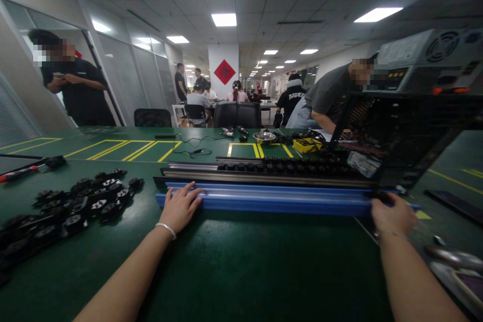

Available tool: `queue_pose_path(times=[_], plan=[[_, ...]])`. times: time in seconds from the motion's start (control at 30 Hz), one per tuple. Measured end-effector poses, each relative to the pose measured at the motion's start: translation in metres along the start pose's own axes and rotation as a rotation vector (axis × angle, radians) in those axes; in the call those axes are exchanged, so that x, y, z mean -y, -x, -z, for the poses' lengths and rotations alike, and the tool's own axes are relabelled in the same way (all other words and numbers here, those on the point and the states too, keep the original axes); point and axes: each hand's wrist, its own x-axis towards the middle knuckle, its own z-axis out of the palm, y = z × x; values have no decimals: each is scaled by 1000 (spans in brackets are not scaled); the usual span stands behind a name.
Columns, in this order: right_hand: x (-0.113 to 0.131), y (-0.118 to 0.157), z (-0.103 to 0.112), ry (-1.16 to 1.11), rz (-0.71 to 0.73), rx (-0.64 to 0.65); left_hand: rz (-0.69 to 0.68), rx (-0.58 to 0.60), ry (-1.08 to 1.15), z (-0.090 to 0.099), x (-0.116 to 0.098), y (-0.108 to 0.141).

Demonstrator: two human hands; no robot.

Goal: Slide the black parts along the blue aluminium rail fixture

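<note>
A long blue rail (279, 200) lies across the green table (271, 261) in front of me. My left hand (181, 205) rests on the rail's left end, its fingers spread over the top. At the right end, my right hand (392, 214) has its fingers curled round the rail and a small dark part there; the fingertips are partly hidden. Directly behind the blue rail runs a black and silver rail (264, 177). Farther back, a row of small black parts (302, 165) sits along another rail.
Black parts (75, 211) are piled on the left, near a red-handled tool (18, 175). An open computer case (400, 131) stands at the right. A metal bowl (264, 137) and yellow box (307, 145) are farther back. A person (328, 93) leans in behind the case.
</note>
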Motion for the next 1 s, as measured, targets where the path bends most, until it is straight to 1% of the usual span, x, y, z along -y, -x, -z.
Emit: queue_pose_path(times=[0.4,0.7,1.0], plan=[[6,3,4,-41,-33,25,0,10,-14,1,-1,1],[17,10,8,-105,-52,-12,8,17,-25,1,-1,0],[18,9,8,-59,-52,1,7,16,-22,1,-1,0]])
